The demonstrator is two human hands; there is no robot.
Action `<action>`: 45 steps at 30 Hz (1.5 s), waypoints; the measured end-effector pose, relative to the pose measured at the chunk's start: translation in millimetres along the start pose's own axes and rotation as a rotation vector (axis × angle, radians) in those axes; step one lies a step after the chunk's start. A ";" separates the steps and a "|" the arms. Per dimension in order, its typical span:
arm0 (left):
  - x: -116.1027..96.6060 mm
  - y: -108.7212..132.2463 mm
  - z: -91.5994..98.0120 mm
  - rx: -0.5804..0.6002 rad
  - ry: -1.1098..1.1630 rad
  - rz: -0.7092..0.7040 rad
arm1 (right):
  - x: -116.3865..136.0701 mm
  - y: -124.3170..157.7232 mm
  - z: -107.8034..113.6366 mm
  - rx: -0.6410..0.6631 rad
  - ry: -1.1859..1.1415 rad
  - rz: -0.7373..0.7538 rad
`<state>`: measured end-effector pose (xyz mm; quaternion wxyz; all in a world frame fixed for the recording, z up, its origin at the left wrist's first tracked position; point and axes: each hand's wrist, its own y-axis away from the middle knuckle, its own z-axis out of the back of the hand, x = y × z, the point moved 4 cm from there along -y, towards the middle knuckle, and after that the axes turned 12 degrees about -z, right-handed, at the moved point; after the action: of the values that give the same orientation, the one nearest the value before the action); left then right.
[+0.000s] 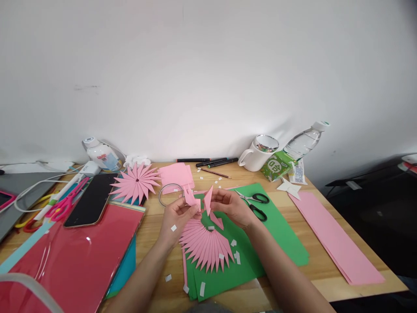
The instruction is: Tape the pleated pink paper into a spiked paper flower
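My left hand (177, 217) pinches a folded pink paper piece (191, 198), which may be one end of the fan below; the overlap hides the join. Close beside it, my right hand (233, 208) is closed on another folded pink paper piece (208, 201), its point upward. Beneath both hands a fan of interlocked pink paper points (208, 248) lies on green paper sheets (250, 261). A small white paper scrap (173, 228) shows on the back of my left hand. Black-handled scissors (257, 203) lie open to the right of my right hand.
At the back left lies a finished pink paper star (137, 180), near a tape roll (163, 201) and pink squares (177, 174). A phone (91, 200) and red folder (87, 248) lie left. A mug (259, 154), bottle (304, 141) and pink strips (339, 239) are right.
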<state>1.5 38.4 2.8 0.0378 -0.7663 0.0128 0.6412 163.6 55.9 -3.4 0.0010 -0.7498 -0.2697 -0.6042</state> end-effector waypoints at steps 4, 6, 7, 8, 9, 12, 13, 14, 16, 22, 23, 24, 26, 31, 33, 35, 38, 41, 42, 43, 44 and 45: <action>0.5 0.8 -1.8 0.038 -0.031 0.038 | 4.1 2.1 -6.4 -0.052 0.069 0.066; 1.6 1.2 -2.8 0.057 -0.059 0.052 | 5.9 2.9 -8.6 -0.060 0.095 0.086; 2.1 1.2 -3.1 0.061 -0.071 0.053 | 6.7 3.2 -9.5 -0.056 0.101 0.098; 2.5 1.2 -3.3 0.062 -0.078 0.053 | 7.3 3.4 -10.1 -0.052 0.103 0.110; 2.8 1.2 -3.4 0.061 -0.081 0.050 | 7.5 3.6 -10.3 -0.048 0.102 0.121; 3.6 0.9 -3.3 0.061 -0.092 0.045 | 5.7 3.2 -9.8 -0.049 0.111 0.135; 3.9 0.8 -3.4 0.065 -0.102 0.047 | 4.7 2.8 -9.3 -0.062 0.121 0.136; 4.1 0.8 -3.4 0.068 -0.112 0.048 | 3.5 2.5 -8.8 -0.083 0.135 0.136; 4.1 0.8 -3.5 0.070 -0.134 0.045 | 1.0 1.6 -8.1 -0.129 0.143 0.128; 0.2 0.8 -3.9 0.064 -0.158 0.018 | 0.2 1.5 -12.5 -0.164 0.072 0.139; -0.8 0.9 -3.7 0.063 -0.159 0.013 | 1.3 2.0 -14.0 -0.141 0.062 0.149; -1.5 1.0 -3.3 0.060 -0.159 0.011 | 2.2 2.4 -15.4 -0.112 0.054 0.155; -2.2 1.2 -2.7 0.054 -0.149 0.016 | 3.0 3.0 -16.6 -0.079 0.052 0.153; -1.0 1.1 -3.3 0.071 -0.119 0.042 | 0.9 2.9 -12.9 -0.128 0.055 0.131; -0.6 0.9 -3.1 0.064 -0.111 0.048 | 0.9 2.9 -12.1 -0.133 0.040 0.137; -0.1 0.9 -3.0 0.061 -0.105 0.057 | 1.6 3.2 -11.5 -0.142 0.040 0.144; 0.9 1.6 -3.6 0.078 -0.094 0.079 | 2.1 3.5 -11.3 -0.138 0.052 0.143; 1.9 2.1 -3.8 0.086 -0.081 0.086 | 1.3 3.0 -11.8 -0.115 0.049 0.137; 2.3 2.2 -3.7 0.085 -0.078 0.087 | 1.0 2.8 -11.8 -0.113 0.046 0.138; 2.7 2.3 -3.5 0.083 -0.074 0.086 | 0.9 2.6 -11.9 -0.116 0.047 0.140; 3.1 2.3 -3.4 0.081 -0.068 0.084 | 0.9 2.5 -11.8 -0.122 0.052 0.145; 3.5 2.3 -3.4 0.079 -0.062 0.082 | 1.0 2.5 -11.8 -0.132 0.060 0.152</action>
<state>5.3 36.0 -0.1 0.0423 -0.7429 0.0683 0.6645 154.1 50.3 1.6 0.0058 -0.7480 -0.1714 -0.6411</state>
